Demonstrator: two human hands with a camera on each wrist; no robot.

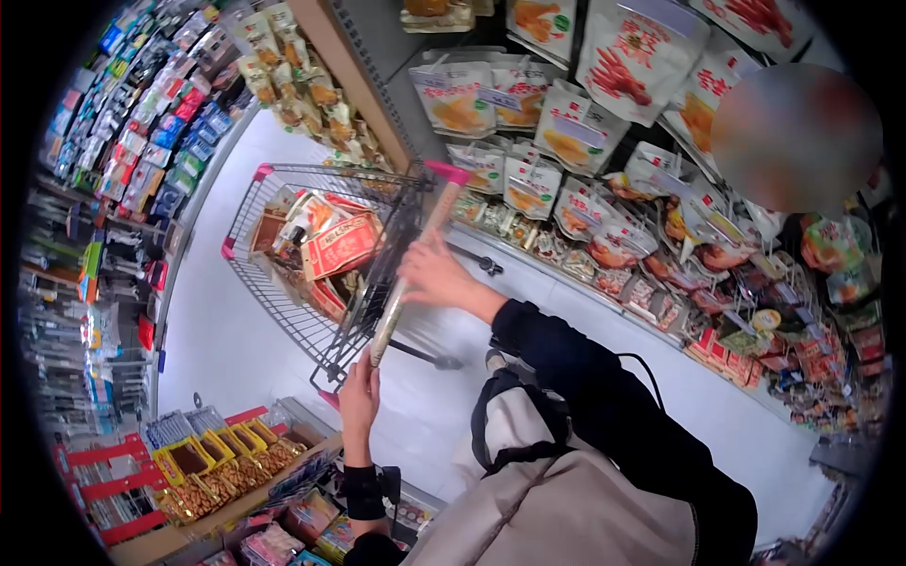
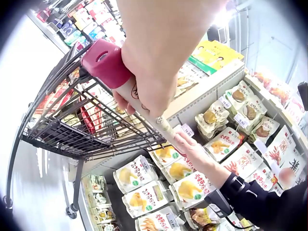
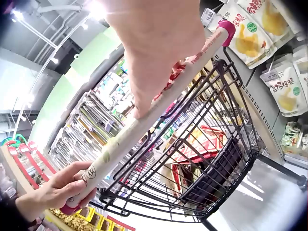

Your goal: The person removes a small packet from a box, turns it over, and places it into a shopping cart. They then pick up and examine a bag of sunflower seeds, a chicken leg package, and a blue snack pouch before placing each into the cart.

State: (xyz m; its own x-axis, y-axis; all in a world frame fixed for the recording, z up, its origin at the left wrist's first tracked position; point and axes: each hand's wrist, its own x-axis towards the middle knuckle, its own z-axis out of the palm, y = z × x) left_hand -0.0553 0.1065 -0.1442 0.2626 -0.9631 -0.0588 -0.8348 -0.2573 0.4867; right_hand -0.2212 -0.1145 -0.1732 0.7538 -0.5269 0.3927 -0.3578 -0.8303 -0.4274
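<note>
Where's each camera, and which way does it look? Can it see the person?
Head: sits on the head, looking forward and down at the shopping cart and snack bags; left grip, right grip and dark sleeves show.
Left wrist: worn there, looking past the cart's handle toward snack bags; left grip close, right grip beyond.
Right wrist: worn there, looking past the handle at cart and ceiling lights; right grip close, left grip beyond.
Both wrist views share the cart, handle and both grips.

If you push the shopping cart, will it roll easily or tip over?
The shopping cart would probably roll easily, since it has wheels on a smooth-looking floor. Tipping seems unlikely because those wheels stand apart. Packets inside might slide, as they're piled loosely.
</note>
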